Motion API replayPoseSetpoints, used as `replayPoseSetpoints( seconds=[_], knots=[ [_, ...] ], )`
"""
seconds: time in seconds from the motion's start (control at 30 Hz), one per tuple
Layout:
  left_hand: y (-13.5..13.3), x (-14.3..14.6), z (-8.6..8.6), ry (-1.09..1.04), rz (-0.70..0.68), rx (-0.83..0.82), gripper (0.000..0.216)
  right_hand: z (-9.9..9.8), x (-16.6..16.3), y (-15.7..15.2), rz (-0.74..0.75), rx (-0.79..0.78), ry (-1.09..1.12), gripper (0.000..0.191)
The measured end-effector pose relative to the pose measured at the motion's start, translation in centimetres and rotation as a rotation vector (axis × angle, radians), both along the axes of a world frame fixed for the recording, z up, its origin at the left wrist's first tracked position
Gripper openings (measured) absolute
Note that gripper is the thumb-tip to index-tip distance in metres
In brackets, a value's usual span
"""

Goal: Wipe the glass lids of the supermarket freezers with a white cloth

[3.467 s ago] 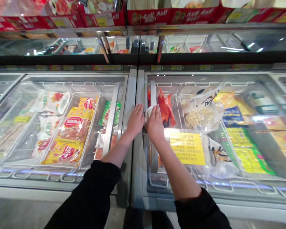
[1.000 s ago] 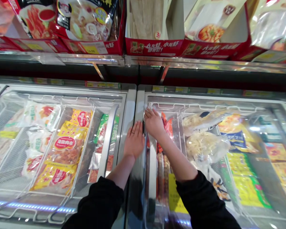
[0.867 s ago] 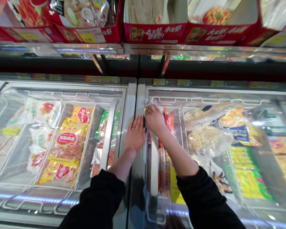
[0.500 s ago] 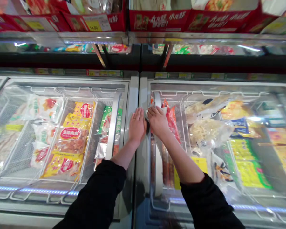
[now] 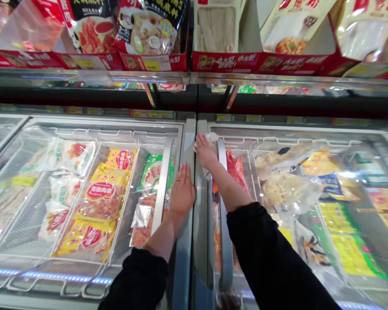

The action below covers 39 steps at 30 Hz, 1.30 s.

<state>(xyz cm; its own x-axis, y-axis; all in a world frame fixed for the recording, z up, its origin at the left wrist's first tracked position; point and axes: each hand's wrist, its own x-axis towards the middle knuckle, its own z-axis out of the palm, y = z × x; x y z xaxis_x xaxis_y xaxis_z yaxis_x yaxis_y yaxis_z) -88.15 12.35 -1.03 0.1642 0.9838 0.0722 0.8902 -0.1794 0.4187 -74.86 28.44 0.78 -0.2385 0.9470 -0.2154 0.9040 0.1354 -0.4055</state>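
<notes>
Part of cloth (image 5: 212, 138) behind right fingers (image 5: 201, 141)

Right hand (image 5: 205, 151): farther back along the right freezer's frame (image 5: 201, 241) than half a second ago, fingertips near the rear corner.
White wipe (image 5: 212, 137): moved back with that hand; more of it shows, spread out past the fingers.
Gap between hands: wider; the left hand (image 5: 183, 189) now lies nearer the front than the right.
Right sleeve (image 5: 265, 249): farther over the glass, leaving less of the yellow notice (image 5: 286, 235) showing.
Shelf packets (image 5: 153, 30): more of their fronts in view.
</notes>
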Motion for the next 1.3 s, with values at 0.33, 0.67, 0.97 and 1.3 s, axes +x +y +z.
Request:
replayPoseSetpoints(
  seconds=[0.33,0.67,0.97,1.3],
  knots=[
    [0.4,-0.2,0.1,-0.013,-0.016,-0.026,0.076,-3.0,-0.3,-13.2,-0.153,0.126,0.237,0.071],
    [0.7,0.2,1.7,0.071,-0.073,-0.091,0.069,1.1,0.2,-9.6,0.065,0.022,-0.011,0.069],
    [0.4,0.5,1.8,0.058,-0.078,-0.061,0.07,4.3,3.1,-24.2,0.14,0.125,-0.195,0.066],
    [-6.9,1.8,3.1,0.077,-0.119,-0.149,0.07,4.0,1.6,-33.1,0.117,0.022,-0.174,0.067]
  ],
)
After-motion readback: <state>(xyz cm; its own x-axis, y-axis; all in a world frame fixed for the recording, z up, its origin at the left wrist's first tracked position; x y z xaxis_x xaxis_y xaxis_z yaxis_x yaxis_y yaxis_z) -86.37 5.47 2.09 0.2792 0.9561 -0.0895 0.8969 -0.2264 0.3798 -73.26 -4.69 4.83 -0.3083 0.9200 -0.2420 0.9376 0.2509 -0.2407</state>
